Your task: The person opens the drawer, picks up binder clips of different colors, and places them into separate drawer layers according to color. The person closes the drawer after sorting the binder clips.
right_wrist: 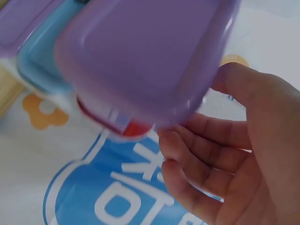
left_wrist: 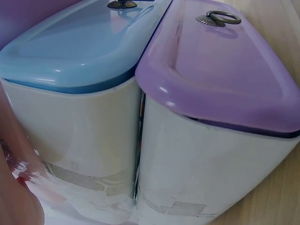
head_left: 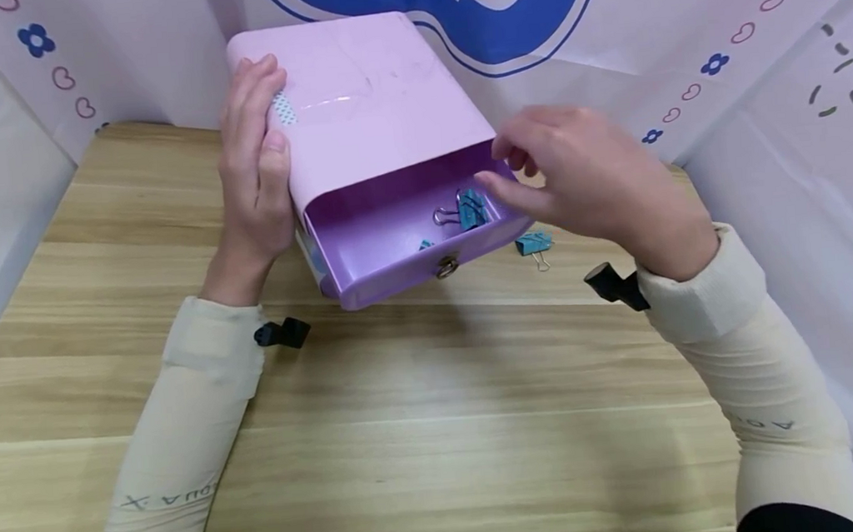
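Note:
A small pink-topped drawer cabinet (head_left: pixel 367 79) stands on the table, its upper purple drawer (head_left: pixel 372 241) pulled out. A teal binder clip (head_left: pixel 471 209) lies in the drawer, and part of another teal piece (head_left: pixel 426 244) shows behind the front wall. My left hand (head_left: pixel 253 158) rests along the cabinet's left side, fingers over the top edge. At the drawer's right rim hovers my right hand (head_left: pixel 577 171), thumb and fingers loosely bent with a gap between them. In the right wrist view its fingertips (right_wrist: pixel 171 145) overlap the drawer's corner.
Another teal binder clip (head_left: pixel 534 243) lies on the wooden table (head_left: pixel 410 434) to the right of the drawer. Below the open drawer, the left wrist view shows a blue drawer (left_wrist: pixel 79 51) and a purple drawer (left_wrist: pixel 220 70). A printed white cloth (head_left: pixel 592 77) hangs behind.

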Motion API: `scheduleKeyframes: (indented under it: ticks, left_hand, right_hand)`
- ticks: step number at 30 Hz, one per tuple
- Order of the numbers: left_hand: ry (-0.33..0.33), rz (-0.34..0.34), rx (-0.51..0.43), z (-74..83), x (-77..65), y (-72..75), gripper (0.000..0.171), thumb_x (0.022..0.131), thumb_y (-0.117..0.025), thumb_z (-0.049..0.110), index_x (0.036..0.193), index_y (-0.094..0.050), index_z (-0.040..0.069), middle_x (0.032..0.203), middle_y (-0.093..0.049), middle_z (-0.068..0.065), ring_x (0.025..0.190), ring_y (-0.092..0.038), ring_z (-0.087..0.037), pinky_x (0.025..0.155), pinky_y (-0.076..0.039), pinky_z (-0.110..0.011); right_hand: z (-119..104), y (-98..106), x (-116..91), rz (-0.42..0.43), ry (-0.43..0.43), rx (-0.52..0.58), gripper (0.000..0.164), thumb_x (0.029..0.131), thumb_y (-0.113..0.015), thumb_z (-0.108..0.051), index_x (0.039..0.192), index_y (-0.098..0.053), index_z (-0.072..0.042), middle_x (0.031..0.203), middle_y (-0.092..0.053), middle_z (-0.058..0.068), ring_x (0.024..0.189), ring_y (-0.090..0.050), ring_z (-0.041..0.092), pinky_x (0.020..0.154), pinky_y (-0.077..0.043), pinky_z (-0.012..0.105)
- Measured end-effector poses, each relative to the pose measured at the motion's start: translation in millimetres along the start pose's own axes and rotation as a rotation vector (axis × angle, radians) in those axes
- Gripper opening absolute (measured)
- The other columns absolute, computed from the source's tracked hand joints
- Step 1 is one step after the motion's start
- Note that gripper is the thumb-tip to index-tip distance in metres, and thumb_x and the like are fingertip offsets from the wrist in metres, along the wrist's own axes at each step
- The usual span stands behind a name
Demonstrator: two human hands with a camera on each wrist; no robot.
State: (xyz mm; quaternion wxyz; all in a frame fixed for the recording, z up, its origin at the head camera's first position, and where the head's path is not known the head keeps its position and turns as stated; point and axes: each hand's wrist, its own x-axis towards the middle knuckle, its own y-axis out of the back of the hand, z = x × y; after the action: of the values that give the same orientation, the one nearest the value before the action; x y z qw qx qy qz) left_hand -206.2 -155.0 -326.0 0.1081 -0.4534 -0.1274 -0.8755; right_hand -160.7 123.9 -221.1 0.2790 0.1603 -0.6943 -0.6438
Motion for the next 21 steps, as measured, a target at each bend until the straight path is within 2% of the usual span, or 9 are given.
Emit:
scheduleKeyframes:
  ticks: [8,13,21]
  left_hand:
    - [0.001,0.011,0.006,-1.1,-0.5,-0.4,0.059,0.085,-0.031,0.021,0.129,-0.052,-0.013,0.139,-0.049,-0.03,0.143,-0.035,-0.023,0.125,-0.018,-0.033]
    - [0.004,0.014,0.004,-1.4,-0.6,-0.7,0.06,0.085,-0.031,0.021,0.129,-0.052,-0.014,0.139,-0.049,-0.031,0.143,-0.035,-0.023,0.125,-0.017,-0.033]
    - [0.003,0.013,0.002,-1.7,-0.3,-1.5,0.06,0.085,-0.031,0.021,0.129,-0.052,-0.013,0.139,-0.049,-0.03,0.143,-0.035,-0.023,0.125,-0.017,-0.033]
  right_hand:
    - [23.3,8.3,-15.8,0.075,-0.059,-0.001,0.029,0.091,-0.061,-0.031,0.098,-0.068,-0.004,0.089,-0.069,0.01,0.081,-0.063,0.024,0.076,-0.055,0.039]
    - [37.4,10.6,-24.9,0.114,-0.083,-0.019,0.028,0.091,-0.061,-0.029,0.094,-0.068,-0.003,0.084,-0.068,0.01,0.077,-0.061,0.023,0.072,-0.051,0.036]
    - [67.0,3.7,-36.8,0.089,-0.154,-0.028,0.026,0.091,-0.06,-0.028,0.092,-0.07,-0.004,0.081,-0.068,0.008,0.074,-0.062,0.021,0.069,-0.047,0.031]
